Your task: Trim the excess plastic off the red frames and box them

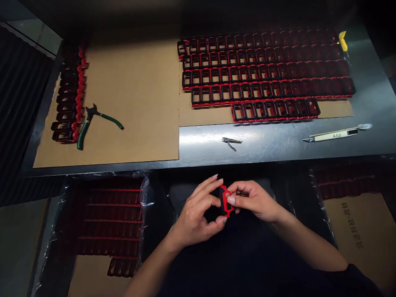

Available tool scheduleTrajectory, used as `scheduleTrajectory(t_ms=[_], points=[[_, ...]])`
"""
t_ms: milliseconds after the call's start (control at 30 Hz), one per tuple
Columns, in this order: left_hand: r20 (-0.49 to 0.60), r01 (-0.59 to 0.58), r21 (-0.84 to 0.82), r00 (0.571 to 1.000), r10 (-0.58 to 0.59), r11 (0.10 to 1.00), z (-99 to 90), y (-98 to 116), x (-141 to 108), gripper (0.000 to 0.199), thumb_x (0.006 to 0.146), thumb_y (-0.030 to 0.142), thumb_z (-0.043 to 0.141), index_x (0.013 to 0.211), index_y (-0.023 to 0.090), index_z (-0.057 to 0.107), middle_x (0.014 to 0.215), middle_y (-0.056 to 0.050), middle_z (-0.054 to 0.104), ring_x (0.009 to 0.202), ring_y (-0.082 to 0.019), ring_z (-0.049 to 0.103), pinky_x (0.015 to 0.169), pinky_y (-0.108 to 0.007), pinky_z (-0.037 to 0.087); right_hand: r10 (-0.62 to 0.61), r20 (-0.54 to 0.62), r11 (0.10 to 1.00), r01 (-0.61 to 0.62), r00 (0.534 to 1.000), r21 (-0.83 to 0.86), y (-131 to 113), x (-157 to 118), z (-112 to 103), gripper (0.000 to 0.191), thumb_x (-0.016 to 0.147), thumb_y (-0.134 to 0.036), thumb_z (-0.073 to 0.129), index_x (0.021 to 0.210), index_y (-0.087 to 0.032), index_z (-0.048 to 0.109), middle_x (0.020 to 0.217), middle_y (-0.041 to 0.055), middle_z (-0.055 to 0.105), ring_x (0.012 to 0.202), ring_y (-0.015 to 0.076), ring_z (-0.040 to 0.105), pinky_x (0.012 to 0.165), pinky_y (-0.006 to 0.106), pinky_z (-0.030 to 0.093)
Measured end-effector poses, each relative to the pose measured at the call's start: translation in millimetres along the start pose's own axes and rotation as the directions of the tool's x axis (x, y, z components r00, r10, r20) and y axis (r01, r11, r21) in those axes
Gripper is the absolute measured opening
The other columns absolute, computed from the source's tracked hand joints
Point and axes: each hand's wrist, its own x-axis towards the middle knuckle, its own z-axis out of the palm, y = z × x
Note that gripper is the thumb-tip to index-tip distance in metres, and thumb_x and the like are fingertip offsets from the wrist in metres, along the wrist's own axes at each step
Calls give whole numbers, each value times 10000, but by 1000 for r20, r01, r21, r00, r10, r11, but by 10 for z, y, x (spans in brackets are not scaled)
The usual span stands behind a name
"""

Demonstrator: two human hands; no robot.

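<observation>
Up came the frame (pixel 225 203), above the lap and just below the table's edge, and both hands were on it! The left hand (pixel 196 212) pinched it end to end, thumb under the lower tip, fingertips at the upper, the palm curved open behind. In from the other side, the right hand (pixel 253 200) nipped the red face between thumb and forefinger.

Good work here called for a light, even grip: the left steadying both ends, the right pressing squarely, since a twist could have bent those slim red arms or marked the surface. Thumbs clear of the face would have given a better view of the edges.

And the materials! Bright red against matte black, apparently plastic, with a angular red outline and small tabs at the ends. Beyond lay rows of frames (pixel 213 104), rounded rectangular openings side by side on flat brown cardboard (pixel 133 103). The metal table (pixel 201 150) shone with a brushed, streaky gleam. On it lay small nippers (pixel 232 141) and a pale, slender knife (pixel 334 135); green-handled pliers (pixel 83 134) sprawled open on the cardboard, left.
</observation>
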Motion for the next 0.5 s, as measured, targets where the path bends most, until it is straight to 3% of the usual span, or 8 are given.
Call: scheduleTrajectory(t_ms=[100, 167, 233, 333, 500], points=[[-50, 177, -148, 981, -186, 973, -28, -21, -45, 250, 823, 218, 702, 1052, 200, 602, 1445, -166, 550, 1318, -328, 564, 1075, -520, 490, -197, -55, 963, 182, 979, -201, -17, -42, 21, 139, 892, -311, 731, 915, -176, 756, 794, 22, 712, 673, 108, 634, 630, 222, 523], [-30, 346, -307, 928, -372, 887, -38, -22, -70, 277, 866, 235, 650, 1135, 216, 588, 1408, -151, 572, 1221, -288, 629, 984, -463, 555, -358, -30, 873, 324, 933, -365, -27, -58, 32, 82, 906, -239, 714, 942, -194, 773, 857, 39, 731, 750, 129, 670, 690, 243, 541], [76, 487, -447, 856, -511, 750, -40, 0, -77, 337, 891, 265, 619, 1219, 217, 560, 1320, -144, 619, 1101, -250, 671, 870, -394, 597, -480, 36, 766, 439, 876, -469, -26, -56, 38, 109, 912, -175, 699, 981, -204, 777, 903, 56, 746, 810, 149, 698, 742, 264, 562], [198, 588, -517, 789, -582, 622, -38, 73, -45, 465, 861, 318, 658, 1290, 198, 526, 1220, -134, 651, 989, -214, 668, 783, -332, 597, -596, 119, 624, 551, 794, -554, -6, -35, 38, 166, 905, -109, 688, 1013, -202, 771, 901, 66, 757, 825, 165, 715, 744, 276, 581], [167, 595, -473, 785, -596, 650, -35, 180, 29, 565, 772, 321, 751, 1274, 194, 524, 1183, -113, 662, 1018, -219, 649, 799, -317, 592, -665, 208, 442, 604, 717, -663, 15, -8, 28, 180, 910, -107, 660, 995, -213, 778, 898, 75, 749, 789, 179, 698, 685, 299, 579]])
